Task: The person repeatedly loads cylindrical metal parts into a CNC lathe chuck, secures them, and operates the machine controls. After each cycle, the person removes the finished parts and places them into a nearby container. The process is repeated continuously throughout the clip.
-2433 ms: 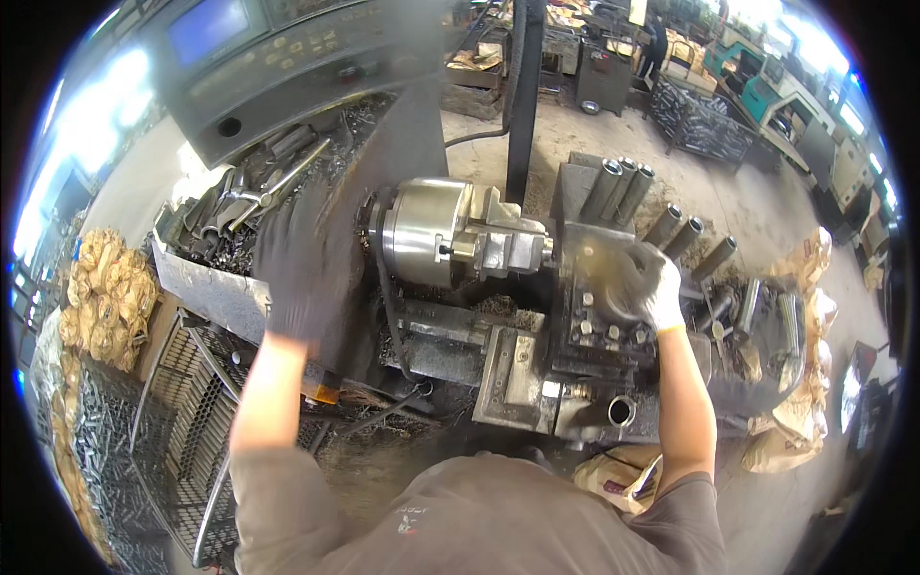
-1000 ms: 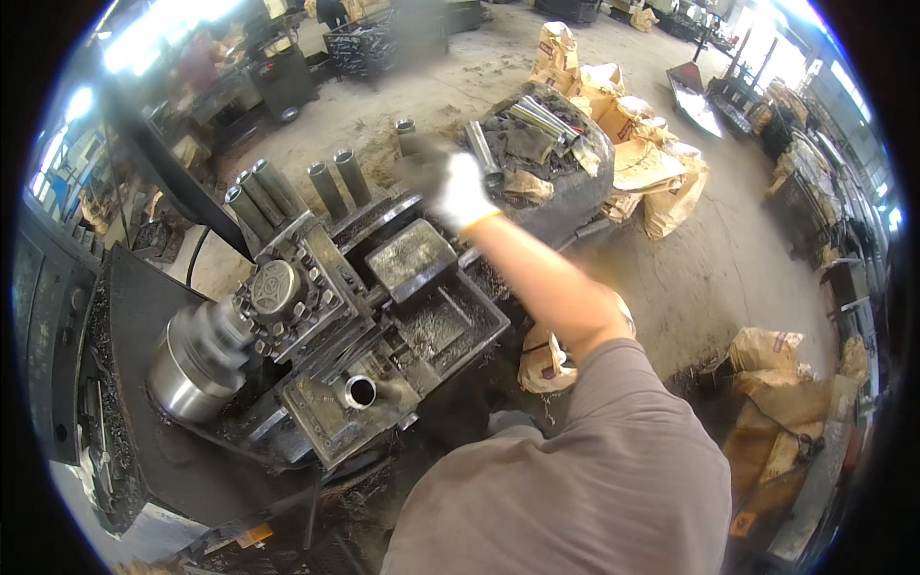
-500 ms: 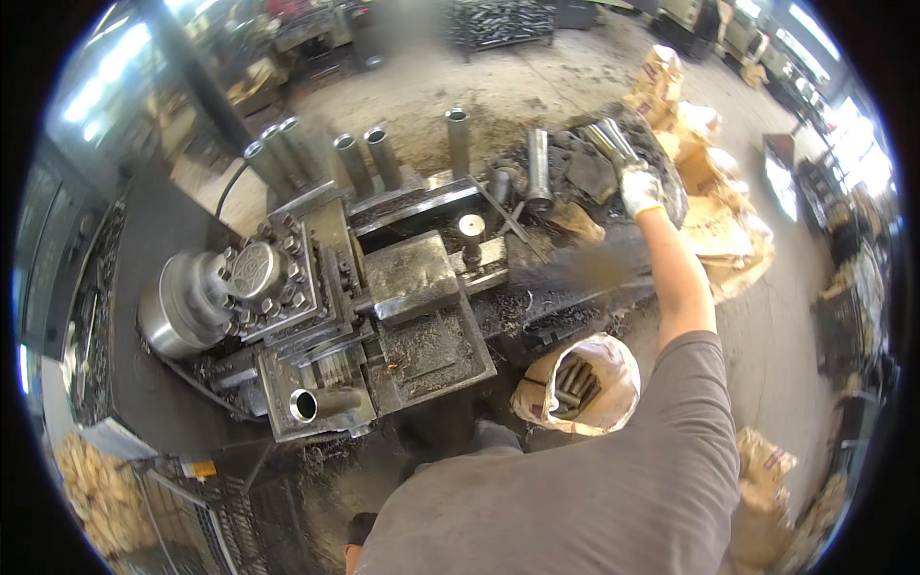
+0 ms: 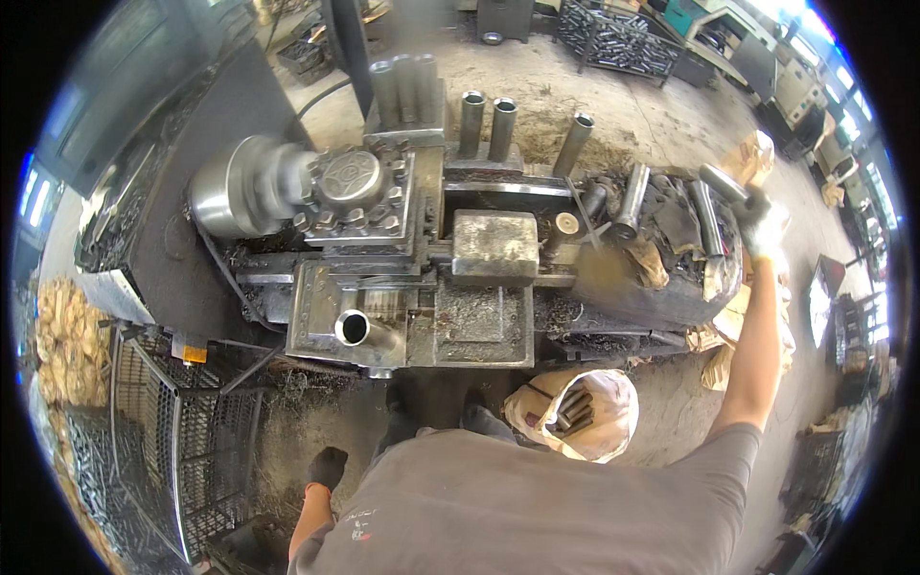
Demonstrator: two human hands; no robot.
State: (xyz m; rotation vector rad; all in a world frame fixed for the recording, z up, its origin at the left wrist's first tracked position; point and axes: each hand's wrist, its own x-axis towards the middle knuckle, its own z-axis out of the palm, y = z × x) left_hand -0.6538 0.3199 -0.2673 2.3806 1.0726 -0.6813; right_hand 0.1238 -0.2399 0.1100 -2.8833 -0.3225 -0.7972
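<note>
Stretched far out to the right, my right hand (image 4: 764,226) in a white glove grips the end of a metal tube (image 4: 723,183), which tilts above a dark cloth heap (image 4: 673,222). Another metal tube (image 4: 706,218) lies on the heap just left of that hand. Further left, a third tube (image 4: 631,201) leans on the bench. Low at my left side hangs my left hand (image 4: 328,468) in a dark glove, away from the machine; its fingers cannot be made out.
A lathe with a chuck (image 4: 235,187) and tool post (image 4: 350,179) stands ahead. Several upright tubes (image 4: 502,129) line its back; one tube (image 4: 353,328) lies on the front plate. A sack of metal pieces (image 4: 613,422) stands near my legs; a mesh cage (image 4: 177,450) is at left.
My right hand has lifted one tube off the cloth heap and moved outward to the right. The view has shifted, and my left hand now shows at the lower left.
</note>
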